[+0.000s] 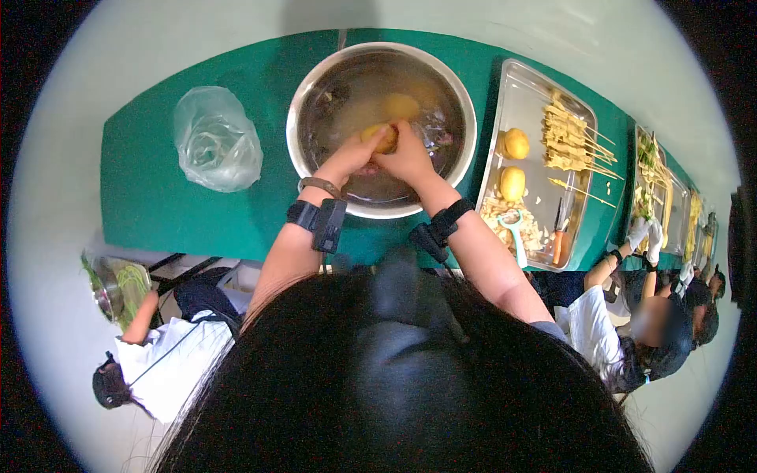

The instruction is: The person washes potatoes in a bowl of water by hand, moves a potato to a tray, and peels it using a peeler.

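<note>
Over the large metal basin [296, 150] of murky water, my left hand [352, 155] and my right hand [408, 156] are both closed around one yellow-brown potato [384, 140]. My fingers press on it from both sides, close to the water surface. Another potato [402, 106] lies in the water just beyond my hands. Small dark and pinkish bits show in the water. My lower fingers are partly hidden.
A crumpled plastic bag [217, 142] lies left on the green table [142, 213]. Right, a metal tray [536, 87] holds two potatoes [514, 162], skewered food [566, 138], peelings [505, 213], a peeler [516, 236] and a knife [558, 232]. Other people [595, 331] work at both sides.
</note>
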Tool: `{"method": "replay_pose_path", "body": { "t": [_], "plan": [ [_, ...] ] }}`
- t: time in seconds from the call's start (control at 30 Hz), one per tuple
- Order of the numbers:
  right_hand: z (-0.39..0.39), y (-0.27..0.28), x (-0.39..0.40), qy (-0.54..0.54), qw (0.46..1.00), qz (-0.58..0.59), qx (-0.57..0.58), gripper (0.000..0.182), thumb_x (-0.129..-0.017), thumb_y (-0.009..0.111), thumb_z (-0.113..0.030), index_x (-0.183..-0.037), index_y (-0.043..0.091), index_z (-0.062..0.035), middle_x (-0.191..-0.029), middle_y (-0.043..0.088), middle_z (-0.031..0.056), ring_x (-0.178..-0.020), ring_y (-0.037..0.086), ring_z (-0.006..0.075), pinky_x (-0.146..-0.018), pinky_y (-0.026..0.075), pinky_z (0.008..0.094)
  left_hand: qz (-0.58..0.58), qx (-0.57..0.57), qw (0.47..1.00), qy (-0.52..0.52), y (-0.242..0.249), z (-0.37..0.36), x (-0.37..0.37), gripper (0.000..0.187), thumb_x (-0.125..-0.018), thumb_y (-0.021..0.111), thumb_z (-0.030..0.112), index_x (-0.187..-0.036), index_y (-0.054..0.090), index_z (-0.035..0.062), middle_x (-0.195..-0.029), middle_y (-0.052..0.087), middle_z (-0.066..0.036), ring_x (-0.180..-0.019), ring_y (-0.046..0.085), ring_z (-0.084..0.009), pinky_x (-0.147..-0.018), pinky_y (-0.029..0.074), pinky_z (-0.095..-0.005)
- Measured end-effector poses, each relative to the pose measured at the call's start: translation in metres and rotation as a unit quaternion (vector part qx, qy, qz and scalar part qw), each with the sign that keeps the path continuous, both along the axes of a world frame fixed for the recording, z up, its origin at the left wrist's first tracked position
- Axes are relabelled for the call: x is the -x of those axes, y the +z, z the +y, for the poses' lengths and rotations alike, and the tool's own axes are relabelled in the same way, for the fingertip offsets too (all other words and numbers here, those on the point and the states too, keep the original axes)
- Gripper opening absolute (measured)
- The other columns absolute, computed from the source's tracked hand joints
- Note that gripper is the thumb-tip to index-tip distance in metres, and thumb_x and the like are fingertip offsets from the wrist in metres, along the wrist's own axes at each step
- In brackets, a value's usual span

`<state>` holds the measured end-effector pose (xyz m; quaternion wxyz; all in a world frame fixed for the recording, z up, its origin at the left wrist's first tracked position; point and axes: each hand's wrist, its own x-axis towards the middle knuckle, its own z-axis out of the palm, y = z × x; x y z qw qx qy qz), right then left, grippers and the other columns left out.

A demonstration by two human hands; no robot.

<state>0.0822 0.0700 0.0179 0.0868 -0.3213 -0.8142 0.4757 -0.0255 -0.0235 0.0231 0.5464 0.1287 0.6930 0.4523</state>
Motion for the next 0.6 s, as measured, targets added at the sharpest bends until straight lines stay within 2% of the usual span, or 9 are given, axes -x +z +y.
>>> {"method": "replay_pose_path", "body": {
  "t": [0.13,0.23,0.33,0.43,0.53,0.6],
  "plan": [
    [0.000,-0.005,0.001,-0.013,1.000,-0.010,0.004,0.070,-0.066,0.073,-0.029,-0.123,0.044,0.0004,-0.113,0.056,0.0253,-0.107,0.054,0.0391,-0.092,0.044,0.0422,0.023,-0.042,0.999,-0.002,0.003,0.000,-0.003,0.047,-0.093,0.044,0.047,-0.113,0.055,0.0056,-0.070,0.057,-0.003,-0.053,0.052,-0.0109,-0.047,0.044,-0.0224],
    [0.001,-0.006,0.002,-0.003,1.000,-0.004,-0.028,0.072,-0.066,0.074,-0.030,-0.124,0.044,0.0010,-0.112,0.056,0.0254,-0.106,0.055,0.0394,-0.092,0.043,0.0424,0.041,-0.041,0.997,-0.059,-0.004,-0.001,0.005,0.048,-0.096,0.034,0.046,-0.110,0.055,0.0057,-0.068,0.056,-0.003,-0.052,0.051,-0.0113,-0.048,0.044,-0.0231],
    [0.000,-0.006,0.002,-0.003,0.997,0.014,-0.077,0.070,-0.065,0.074,-0.034,-0.120,0.049,0.0021,-0.111,0.057,0.0254,-0.103,0.055,0.0393,-0.091,0.044,0.0423,-0.016,-0.038,0.998,-0.053,-0.003,-0.001,0.005,0.051,-0.095,0.029,0.052,-0.105,0.055,0.0094,-0.072,0.055,0.001,-0.060,0.052,-0.0104,-0.048,0.039,-0.0232],
    [0.001,0.007,0.005,-0.020,0.999,-0.018,-0.032,0.069,-0.063,0.076,-0.038,-0.114,0.054,0.0030,-0.110,0.058,0.0251,-0.103,0.056,0.0383,-0.090,0.044,0.0423,-0.044,0.006,0.998,-0.041,0.000,-0.002,0.007,0.054,-0.095,0.026,0.053,-0.105,0.055,0.0090,-0.071,0.056,0.001,-0.062,0.054,-0.0107,-0.049,0.042,-0.0247],
    [0.001,0.013,0.005,-0.040,0.999,0.001,-0.005,0.066,-0.062,0.076,-0.040,-0.108,0.057,0.0025,-0.107,0.059,0.0247,-0.102,0.056,0.0380,-0.089,0.045,0.0427,-0.087,0.034,0.996,-0.008,0.007,-0.003,0.007,0.053,-0.096,0.025,0.051,-0.111,0.054,0.0089,-0.081,0.059,-0.003,-0.064,0.056,-0.0120,-0.054,0.048,-0.0265],
    [0.000,0.013,0.005,-0.037,0.998,-0.024,-0.033,0.067,-0.061,0.077,-0.040,-0.110,0.056,0.0022,-0.107,0.059,0.0247,-0.102,0.057,0.0381,-0.089,0.046,0.0422,-0.077,0.043,0.996,0.007,0.013,-0.002,0.003,0.053,-0.096,0.025,0.050,-0.117,0.052,0.0099,-0.092,0.060,-0.005,-0.071,0.058,-0.0128,-0.061,0.051,-0.0287]
  ]
}}
